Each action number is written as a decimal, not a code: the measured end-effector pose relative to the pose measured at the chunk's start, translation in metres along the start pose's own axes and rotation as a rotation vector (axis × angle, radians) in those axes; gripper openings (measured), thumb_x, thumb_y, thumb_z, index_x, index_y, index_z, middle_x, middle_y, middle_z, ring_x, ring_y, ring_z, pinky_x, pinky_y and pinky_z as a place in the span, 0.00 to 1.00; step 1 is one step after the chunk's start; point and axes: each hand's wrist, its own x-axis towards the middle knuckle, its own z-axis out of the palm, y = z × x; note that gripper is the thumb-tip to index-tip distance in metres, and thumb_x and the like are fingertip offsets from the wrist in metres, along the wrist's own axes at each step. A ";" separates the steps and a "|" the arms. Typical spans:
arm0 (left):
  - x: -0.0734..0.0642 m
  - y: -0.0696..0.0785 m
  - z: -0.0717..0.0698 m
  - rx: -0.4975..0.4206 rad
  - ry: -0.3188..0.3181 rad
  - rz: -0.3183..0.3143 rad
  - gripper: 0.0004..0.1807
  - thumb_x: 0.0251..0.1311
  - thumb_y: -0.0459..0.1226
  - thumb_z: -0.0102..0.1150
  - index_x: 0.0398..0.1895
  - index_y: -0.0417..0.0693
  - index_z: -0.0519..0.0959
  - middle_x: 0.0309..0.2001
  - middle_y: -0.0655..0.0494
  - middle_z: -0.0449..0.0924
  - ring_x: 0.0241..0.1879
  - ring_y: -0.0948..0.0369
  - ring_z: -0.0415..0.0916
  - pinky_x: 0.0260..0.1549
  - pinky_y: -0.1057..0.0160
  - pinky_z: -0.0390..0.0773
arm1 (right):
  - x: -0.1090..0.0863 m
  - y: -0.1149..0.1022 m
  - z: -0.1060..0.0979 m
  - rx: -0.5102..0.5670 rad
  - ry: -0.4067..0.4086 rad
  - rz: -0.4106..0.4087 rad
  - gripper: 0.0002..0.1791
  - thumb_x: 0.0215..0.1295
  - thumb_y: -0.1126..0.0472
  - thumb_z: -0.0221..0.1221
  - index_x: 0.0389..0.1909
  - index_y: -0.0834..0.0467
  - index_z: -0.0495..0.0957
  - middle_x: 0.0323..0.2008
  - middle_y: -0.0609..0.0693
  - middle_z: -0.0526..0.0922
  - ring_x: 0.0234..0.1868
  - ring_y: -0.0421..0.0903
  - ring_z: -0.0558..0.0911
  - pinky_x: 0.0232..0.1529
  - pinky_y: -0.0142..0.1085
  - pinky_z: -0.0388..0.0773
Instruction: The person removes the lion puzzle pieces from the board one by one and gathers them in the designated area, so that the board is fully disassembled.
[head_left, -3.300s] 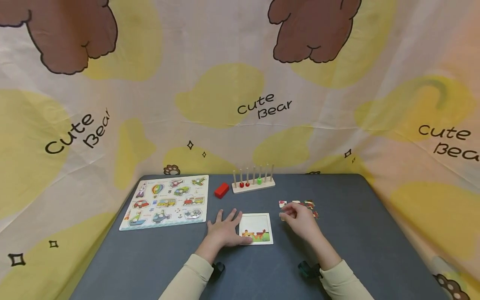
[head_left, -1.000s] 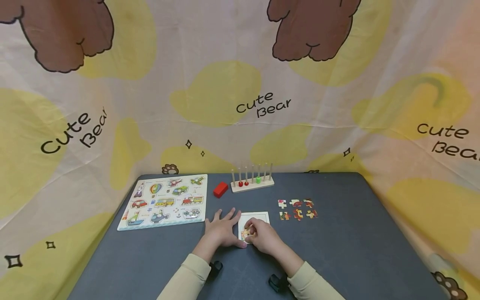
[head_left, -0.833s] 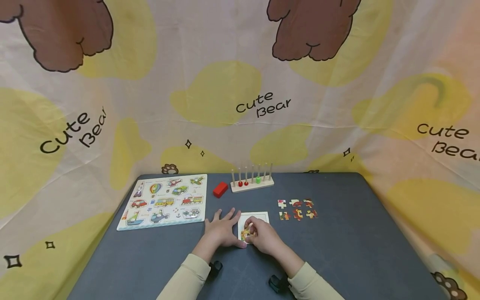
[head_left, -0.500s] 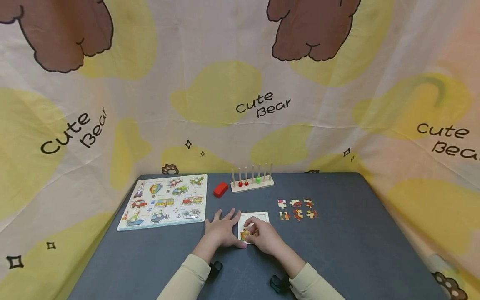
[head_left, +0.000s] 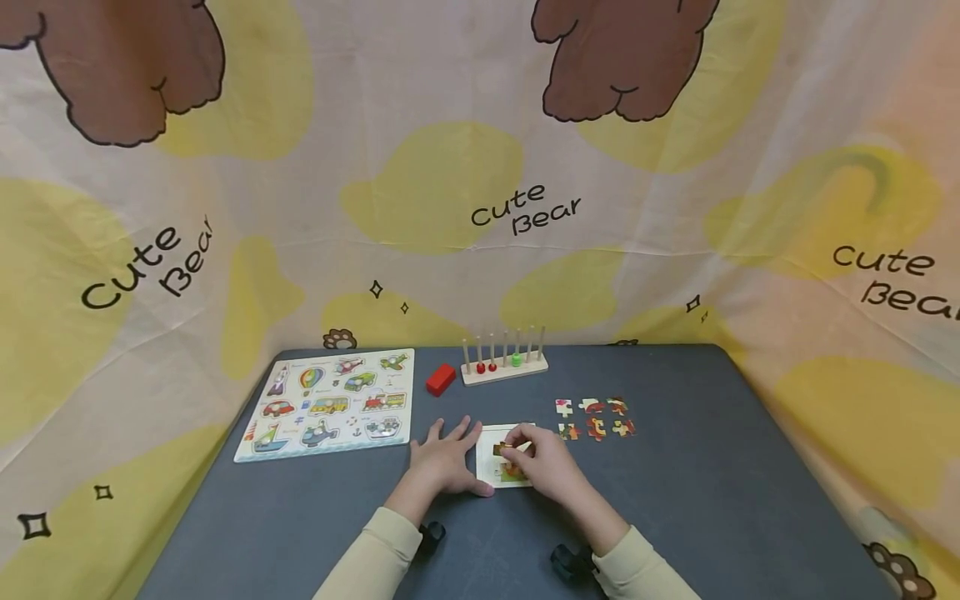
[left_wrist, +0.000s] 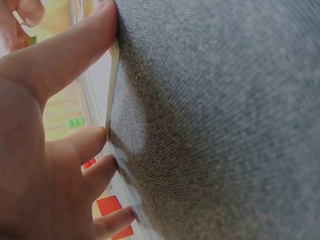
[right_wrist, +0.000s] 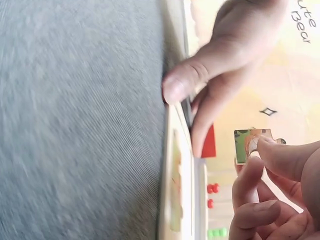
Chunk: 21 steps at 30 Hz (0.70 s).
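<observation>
My right hand pinches a jigsaw piece between thumb and fingers, above the white puzzle tray. In the right wrist view the piece shows green and orange print and a knob, and is raised off the tray. Other fitted pieces lie along the tray's lower right, partly under the right hand; its lower left is bare white. My left hand rests with spread fingers at the tray's left side. In the left wrist view, thumb and index finger touch the tray's edge.
Several loose jigsaw pieces lie in two rows right of the tray. A large vehicle picture board is at the left. Behind are a red block and a pegged wooden stand with red and green beads.
My right hand came from the loose pieces to the tray's lower left. It has since risen slightly up and right with a jigsaw piece, uncovering white there. The left hand keeps its place.
</observation>
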 end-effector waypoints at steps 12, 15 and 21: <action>0.001 -0.002 0.001 -0.012 -0.020 -0.004 0.60 0.40 0.65 0.75 0.79 0.62 0.59 0.80 0.56 0.53 0.79 0.37 0.42 0.65 0.22 0.49 | -0.005 -0.008 -0.024 0.035 0.081 0.054 0.07 0.64 0.56 0.69 0.40 0.52 0.85 0.30 0.43 0.83 0.28 0.42 0.76 0.27 0.32 0.73; 0.001 -0.002 0.002 -0.015 -0.025 -0.005 0.60 0.41 0.65 0.75 0.79 0.62 0.59 0.81 0.57 0.53 0.79 0.38 0.41 0.65 0.22 0.48 | -0.005 -0.005 -0.028 0.051 0.105 0.078 0.07 0.64 0.57 0.69 0.40 0.52 0.85 0.29 0.43 0.84 0.28 0.42 0.77 0.28 0.32 0.74; 0.000 -0.001 0.001 -0.016 -0.029 -0.008 0.60 0.41 0.65 0.75 0.79 0.63 0.58 0.81 0.58 0.52 0.79 0.39 0.41 0.66 0.22 0.48 | -0.005 0.004 -0.038 0.048 0.161 0.103 0.07 0.61 0.59 0.70 0.40 0.53 0.85 0.29 0.44 0.85 0.29 0.43 0.77 0.28 0.31 0.74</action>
